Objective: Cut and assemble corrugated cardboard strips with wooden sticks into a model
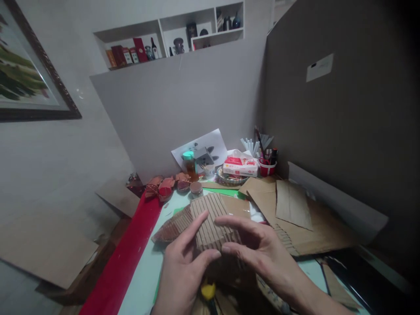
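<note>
left hand (179, 269), right hand (262, 249), fingers curled

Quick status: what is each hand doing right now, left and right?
Left hand: fingers and thumb pinched on the near edge of the corrugated cardboard piece.
Right hand: fingers curled over the same piece, gripping it from the right.

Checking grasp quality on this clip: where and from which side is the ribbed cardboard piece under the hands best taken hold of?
Probably by its near short edge, coming from the person's side. The ribbed cardboard piece lies flat and stretches away from the person, with flat cardboard sheets crowding its right. The left hand and right hand already meet at that near end, fingers resting on top, so pinching that edge looks easiest.
</note>
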`<state>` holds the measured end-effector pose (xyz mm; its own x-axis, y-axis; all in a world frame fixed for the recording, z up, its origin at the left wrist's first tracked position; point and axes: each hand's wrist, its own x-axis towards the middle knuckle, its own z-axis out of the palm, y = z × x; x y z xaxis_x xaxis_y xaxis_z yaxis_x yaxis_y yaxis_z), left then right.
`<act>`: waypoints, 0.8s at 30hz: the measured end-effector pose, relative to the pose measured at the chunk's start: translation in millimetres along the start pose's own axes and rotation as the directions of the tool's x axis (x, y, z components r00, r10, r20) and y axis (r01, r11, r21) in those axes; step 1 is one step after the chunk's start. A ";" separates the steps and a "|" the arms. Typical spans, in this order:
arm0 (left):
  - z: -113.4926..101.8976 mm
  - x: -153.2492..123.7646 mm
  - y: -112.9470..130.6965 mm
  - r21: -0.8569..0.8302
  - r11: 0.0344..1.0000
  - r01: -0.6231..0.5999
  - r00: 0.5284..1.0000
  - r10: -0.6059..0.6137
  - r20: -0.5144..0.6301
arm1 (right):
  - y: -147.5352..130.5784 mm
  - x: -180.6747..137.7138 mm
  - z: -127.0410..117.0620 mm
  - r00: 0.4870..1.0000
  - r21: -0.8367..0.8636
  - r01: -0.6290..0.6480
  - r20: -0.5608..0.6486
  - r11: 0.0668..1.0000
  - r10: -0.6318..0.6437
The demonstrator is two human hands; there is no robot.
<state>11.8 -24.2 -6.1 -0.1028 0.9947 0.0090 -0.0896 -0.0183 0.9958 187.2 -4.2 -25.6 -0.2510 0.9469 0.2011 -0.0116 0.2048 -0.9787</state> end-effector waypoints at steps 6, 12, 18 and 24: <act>-8.0 0.1 -6.9 0.347 0.924 -0.160 0.975 0.204 -0.092 | -2.3 -0.3 -4.6 1.000 -0.046 0.010 -0.018 0.999 -0.011; -39.7 8.5 -0.1 0.573 0.614 -0.542 0.838 0.441 0.320 | -7.6 2.0 -14.4 0.993 0.079 -0.120 -0.014 0.990 0.121; -39.1 1.2 2.6 0.456 0.400 -0.795 0.591 0.682 0.432 | -15.2 -5.7 -13.9 0.977 0.176 -0.181 0.148 0.968 0.156; -26.0 -4.8 11.1 0.153 0.889 -0.432 0.879 0.376 0.294 | -41.7 -13.3 -19.9 0.981 -0.210 0.153 0.153 0.966 -0.122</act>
<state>-14.4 -31.9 2.5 0.1675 0.8970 0.4090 0.1163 -0.4300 0.8953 210.3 -20.5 13.3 -0.3924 0.8659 0.3102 0.1539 0.3943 -0.9060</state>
